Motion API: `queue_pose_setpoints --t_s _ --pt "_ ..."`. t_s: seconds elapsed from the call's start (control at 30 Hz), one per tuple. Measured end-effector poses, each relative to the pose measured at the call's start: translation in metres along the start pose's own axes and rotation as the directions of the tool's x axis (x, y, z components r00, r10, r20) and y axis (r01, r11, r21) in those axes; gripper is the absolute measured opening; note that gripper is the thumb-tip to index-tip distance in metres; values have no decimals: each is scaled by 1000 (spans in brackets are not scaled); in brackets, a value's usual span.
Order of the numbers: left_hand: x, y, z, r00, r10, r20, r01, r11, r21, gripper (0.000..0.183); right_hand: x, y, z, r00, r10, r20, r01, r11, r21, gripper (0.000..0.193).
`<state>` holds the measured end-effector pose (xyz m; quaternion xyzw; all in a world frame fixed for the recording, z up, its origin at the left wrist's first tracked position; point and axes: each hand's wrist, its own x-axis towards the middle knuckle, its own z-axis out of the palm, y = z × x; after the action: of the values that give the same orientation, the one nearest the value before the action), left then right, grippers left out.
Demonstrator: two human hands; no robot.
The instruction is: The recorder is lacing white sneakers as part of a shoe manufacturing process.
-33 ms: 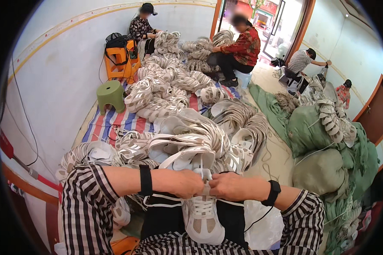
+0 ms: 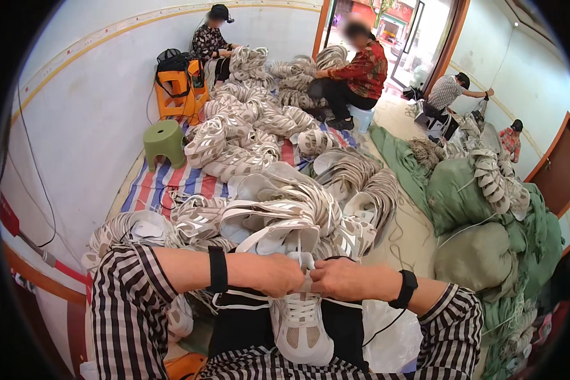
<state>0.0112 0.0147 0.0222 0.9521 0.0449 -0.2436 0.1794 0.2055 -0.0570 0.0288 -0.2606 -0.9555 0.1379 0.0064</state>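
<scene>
A white and beige shoe upper (image 2: 303, 332) lies between my thighs, its toe toward me and white shoelace (image 2: 299, 308) crossing its front. My left hand (image 2: 277, 275) is closed at the left edge of its tongue opening. On the opposite edge my right hand (image 2: 342, 277) pinches with bent fingers. The tongue (image 2: 306, 259) stands up between both hands. Loose lace trails out to either side over my black trousers. My fingers hide exactly which bit of lace or edge they grip. Just beyond the hands is a bundle of nested shoe uppers (image 2: 278, 212).
More bundled uppers (image 2: 240, 123) cover a striped sheet (image 2: 149, 190). A green stool (image 2: 164, 144) and an orange stool (image 2: 187, 104) stand left. Green sacks (image 2: 459, 190) pile up on the right. A person in red (image 2: 361, 69) sits by the doorway; several others work further off.
</scene>
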Motion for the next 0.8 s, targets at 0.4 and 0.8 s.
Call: queue_pose_setpoints --t_s 0.4,0.8 --pt "-12 -3 21 941 220 -256 -185 970 157 12 -8 -1 11 998 -9 -57 6 998 -58 10" --pt "2 1 -6 990 -118 78 128 982 -142 22 11 8 26 986 136 100 -148 982 121 14"
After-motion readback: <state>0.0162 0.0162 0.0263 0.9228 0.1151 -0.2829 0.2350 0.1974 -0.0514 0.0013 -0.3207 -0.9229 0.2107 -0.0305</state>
